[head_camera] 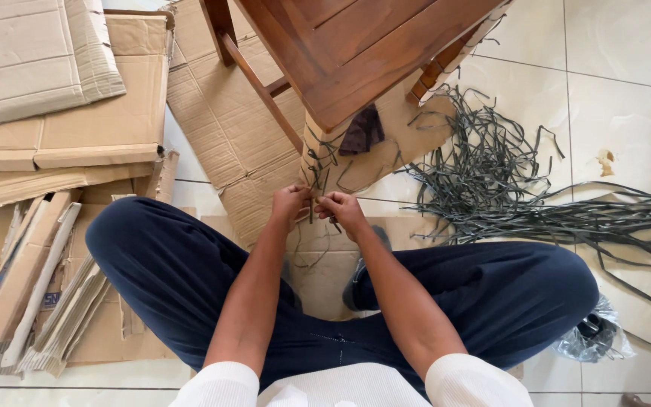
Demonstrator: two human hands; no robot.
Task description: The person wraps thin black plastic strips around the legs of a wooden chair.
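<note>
Cardboard wrap [356,154] already covers the wooden chair's [356,45] leg at centre frame. I see my left hand [289,202] and right hand [343,211] pinching a dark strap [312,197] against it; I judge the tying half done, with loose straps [491,173] piled at right.

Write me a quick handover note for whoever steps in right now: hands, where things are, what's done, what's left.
Left hand and right hand: both pinch a dark strap against the cardboard-wrapped chair leg.
Wooden chair stands on flattened cardboard in front of the crossed legs.
Spare straps lie in a pile on the tile floor, to the right; cardboard stacks to the left.
Done: this leg is wrapped, with some straps around it.
Left: the strap in hand looks unfinished; the other legs appear still bare.
</note>
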